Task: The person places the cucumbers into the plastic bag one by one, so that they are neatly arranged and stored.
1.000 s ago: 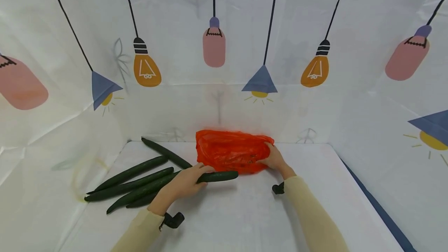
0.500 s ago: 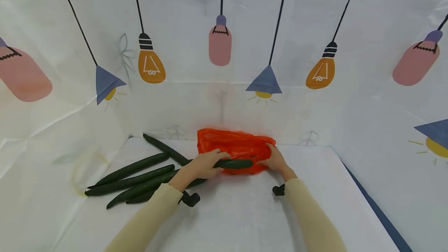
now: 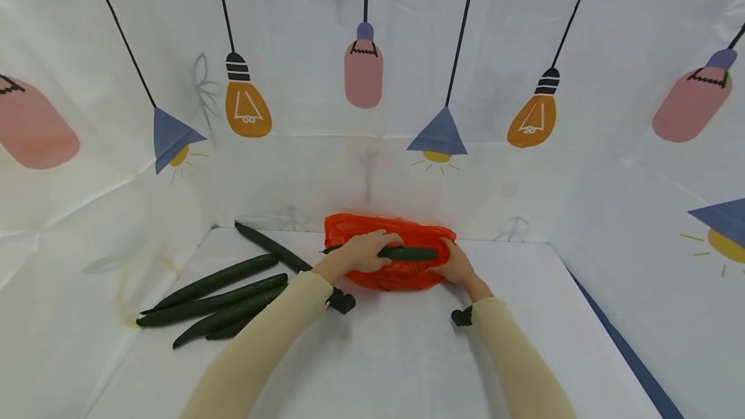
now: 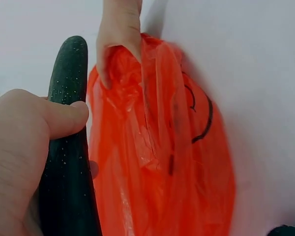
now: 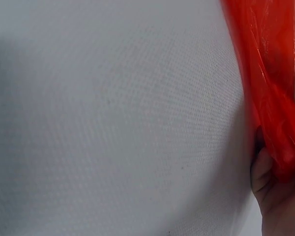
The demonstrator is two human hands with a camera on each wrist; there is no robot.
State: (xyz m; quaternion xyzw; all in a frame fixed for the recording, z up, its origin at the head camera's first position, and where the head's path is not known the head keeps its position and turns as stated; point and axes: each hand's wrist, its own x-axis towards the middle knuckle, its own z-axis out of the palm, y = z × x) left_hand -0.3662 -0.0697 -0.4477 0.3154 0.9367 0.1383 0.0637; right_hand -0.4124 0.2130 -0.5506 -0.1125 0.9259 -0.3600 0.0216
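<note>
Cucumber [image 3: 401,253] sits gripped in the left hand [image 3: 361,252], fingers wrapped round it, held level right over the orange plastic bag [image 3: 381,238] at the back of the white table [image 3: 407,354]. Right hand [image 3: 456,265] pinches the bag's right edge, fingers curled into the plastic. Four more cucumbers [image 3: 215,299] lie in a loose bunch off to the left.

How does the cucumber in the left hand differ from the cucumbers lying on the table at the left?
The held cucumber is lifted, gripped by the left hand over the orange bag; the loose cucumbers rest on the table, untouched. The held one lies level across the view; the loose ones slant. All are dark green and long.
</note>
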